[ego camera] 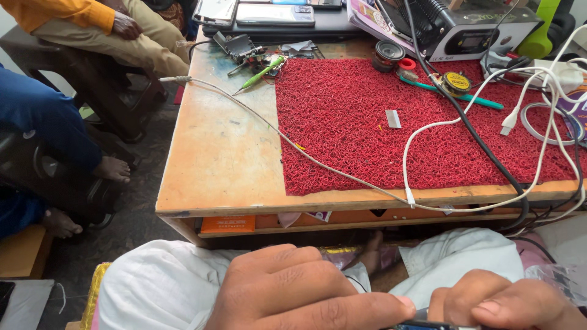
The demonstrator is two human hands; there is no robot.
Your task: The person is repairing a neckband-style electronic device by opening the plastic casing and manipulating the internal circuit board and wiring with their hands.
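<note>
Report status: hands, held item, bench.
Left hand and right hand both grip a small dark device, mostly cropped. White cables cross red bristly mat.

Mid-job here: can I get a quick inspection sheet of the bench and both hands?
Surface: wooden table, red mat over its right part.
Job's things: small dark device at the bottom edge, mostly cut off.
Clutter: green pen, small metal strip, yellow tape roll.
Grippers: left hand and right hand both curled on the device.
Cables: white cable and black cable cross the mat.
Surroundings: seated people's legs at left.
</note>
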